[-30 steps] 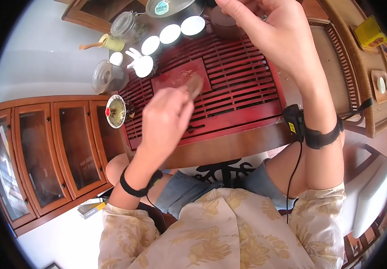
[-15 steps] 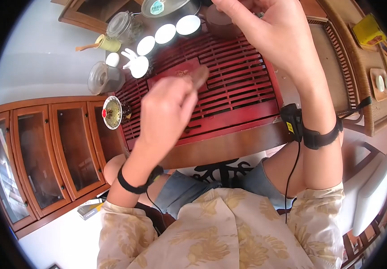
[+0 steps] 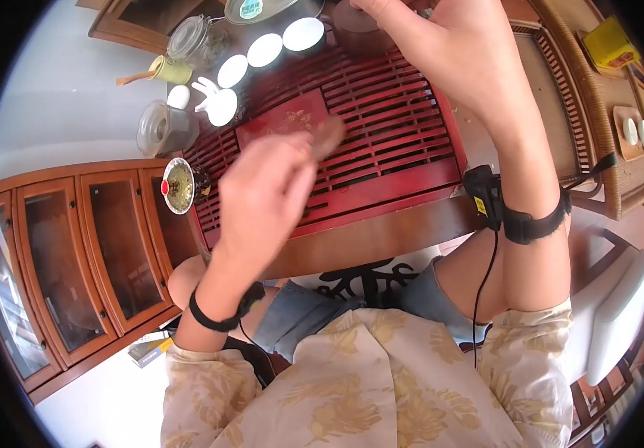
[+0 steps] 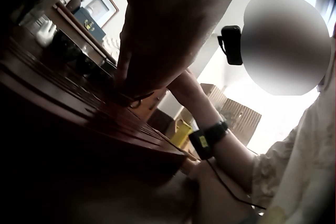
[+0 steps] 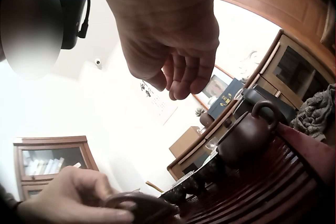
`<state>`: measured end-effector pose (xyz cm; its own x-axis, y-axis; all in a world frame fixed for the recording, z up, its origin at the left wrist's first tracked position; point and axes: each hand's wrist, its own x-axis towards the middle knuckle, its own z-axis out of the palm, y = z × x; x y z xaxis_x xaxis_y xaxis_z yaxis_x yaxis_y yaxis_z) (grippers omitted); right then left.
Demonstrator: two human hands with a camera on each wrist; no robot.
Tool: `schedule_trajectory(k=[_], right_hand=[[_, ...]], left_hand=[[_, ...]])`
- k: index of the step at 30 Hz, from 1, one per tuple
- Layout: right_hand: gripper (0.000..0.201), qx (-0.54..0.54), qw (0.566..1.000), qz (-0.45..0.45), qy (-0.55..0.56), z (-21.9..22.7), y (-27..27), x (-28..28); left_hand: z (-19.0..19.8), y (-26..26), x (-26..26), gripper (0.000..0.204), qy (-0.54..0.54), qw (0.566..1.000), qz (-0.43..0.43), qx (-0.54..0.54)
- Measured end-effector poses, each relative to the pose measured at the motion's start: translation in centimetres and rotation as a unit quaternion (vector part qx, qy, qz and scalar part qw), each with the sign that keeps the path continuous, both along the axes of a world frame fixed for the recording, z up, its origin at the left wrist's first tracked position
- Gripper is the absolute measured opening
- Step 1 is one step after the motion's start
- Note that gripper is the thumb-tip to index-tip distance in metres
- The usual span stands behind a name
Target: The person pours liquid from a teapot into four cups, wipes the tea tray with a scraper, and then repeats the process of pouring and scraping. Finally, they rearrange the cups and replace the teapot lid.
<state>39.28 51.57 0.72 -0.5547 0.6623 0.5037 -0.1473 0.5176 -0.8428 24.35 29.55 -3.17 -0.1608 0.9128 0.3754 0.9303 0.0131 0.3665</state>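
In the head view my left hand (image 3: 266, 183), blurred, is over the red slatted tea tray (image 3: 382, 175). It pinches a round brown teapot lid (image 3: 328, 138) at the edge. From the right wrist view the same lid (image 5: 139, 205) appears as a dark disc between thumb and fingers. My right hand (image 3: 460, 60) hovers above the tray's far right side, its fingertips cut off at the head view's top. Seen from the right wrist, its fingers (image 5: 184, 74) hang loosely curled with nothing in them. A brown clay teapot (image 5: 244, 137) sits on the tray below that hand.
Several white-lined cups (image 3: 264, 51) stand in a row beside a white rabbit figure (image 3: 219, 104). A patterned bowl (image 3: 180, 187) is at the tray's left edge, near a clear container (image 3: 164, 127) and a glass jar (image 3: 191, 39). A wicker stand (image 3: 598, 134) is on the right.
My left hand shifts slightly left with the lid, which shows its flat face more. The tray and cups slide a little left as the head view moves. My right hand stays raised.
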Motion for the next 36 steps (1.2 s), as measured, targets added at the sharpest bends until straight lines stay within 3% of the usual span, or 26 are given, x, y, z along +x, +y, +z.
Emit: schedule_trajectory(k=[2, 5, 8, 11, 14, 15, 20, 22, 24, 28, 36], right_hand=[[0.018, 0.043, 0.998, -0.042, -0.006, 0.4, -1.1, 0.0], [0.017, 0.02, 0.999, 0.019, 0.034, -0.1, 0.2, 0.3], [0.017, 0.042, 0.998, -0.036, -0.005, 0.5, -1.0, 0.1], [0.016, -0.012, 0.999, 0.03, 0.004, 0.1, 0.4, -0.2], [0.015, -0.012, 0.999, 0.033, 0.018, 0.4, -0.2, 0.4], [0.015, -0.015, 0.999, 0.029, 0.017, 0.2, -0.1, 0.2], [0.015, 0.02, 0.999, -0.038, 0.012, 0.0, -1.1, -0.5], [0.015, 0.006, 1.0, -0.004, 0.013, -0.4, -0.1, -0.6], [0.015, 0.0, 1.0, 0.014, 0.011, -0.5, 0.3, -0.6], [0.015, -0.005, 1.0, 0.023, 0.006, 0.4, -0.2, 0.1], [0.015, -0.011, 1.0, 0.011, -0.02, 0.7, -0.3, -0.2]], left_hand=[[-0.6, 0.6, -2.3, 0.017, 0.028, 0.998, 0.051, 0.005], [-1.3, -0.8, -2.2, 0.017, 0.05, 0.998, 0.033, -0.027], [-0.5, -2.9, 1.2, 0.017, 0.021, 0.998, -0.053, -0.035], [-0.1, -3.5, 1.3, 0.017, -0.027, 0.998, -0.051, -0.033], [-0.8, -3.0, -2.0, 0.015, 0.035, 0.998, 0.051, 0.009], [-1.2, -3.1, -2.7, 0.016, 0.011, 0.995, 0.097, -0.015], [-0.8, -4.8, 1.0, 0.019, 0.019, 0.999, -0.009, -0.028], [-0.4, -5.1, 2.2, 0.018, 0.0, 0.999, -0.023, -0.036], [-0.3, -5.0, 0.6, 0.016, 0.007, 1.0, 0.003, -0.014], [-1.0, -4.4, -3.4, 0.012, -0.003, 0.985, 0.172, -0.019], [-0.7, -5.1, 2.5, 0.019, 0.007, 0.999, 0.033, -0.017]])
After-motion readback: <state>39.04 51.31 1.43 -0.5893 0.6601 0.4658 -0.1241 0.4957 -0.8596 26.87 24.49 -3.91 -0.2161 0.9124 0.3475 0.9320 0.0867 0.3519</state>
